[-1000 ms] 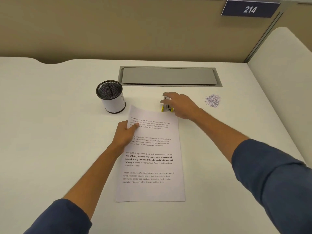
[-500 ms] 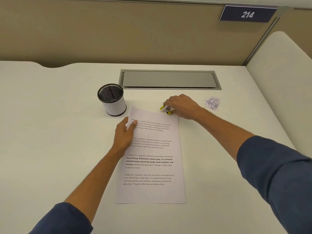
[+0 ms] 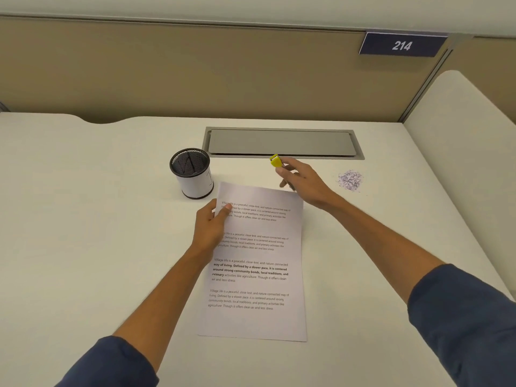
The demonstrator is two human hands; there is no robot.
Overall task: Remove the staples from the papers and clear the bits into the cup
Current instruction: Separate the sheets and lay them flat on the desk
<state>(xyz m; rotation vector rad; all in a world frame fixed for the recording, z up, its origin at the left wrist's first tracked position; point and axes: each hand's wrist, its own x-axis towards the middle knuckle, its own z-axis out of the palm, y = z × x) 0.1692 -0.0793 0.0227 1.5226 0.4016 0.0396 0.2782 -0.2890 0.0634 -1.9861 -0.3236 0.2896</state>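
Note:
Printed papers lie lengthwise on the white desk. My left hand grips their upper left edge, thumb on top of the first text block. My right hand holds a yellow staple remover lifted above the desk, just beyond the papers' top right corner. A cup with a black mesh top and white sides stands left of the papers' top edge. A small pile of paper bits lies to the right of my right hand. No staple is visible.
A grey cable hatch is set into the desk behind the papers. A beige partition with a sign reading 214 rises at the back. A white side panel borders the desk on the right.
My right hand closed on the staple remover where it lay on the desk and has lifted it. My left hand has kept its hold on the papers.

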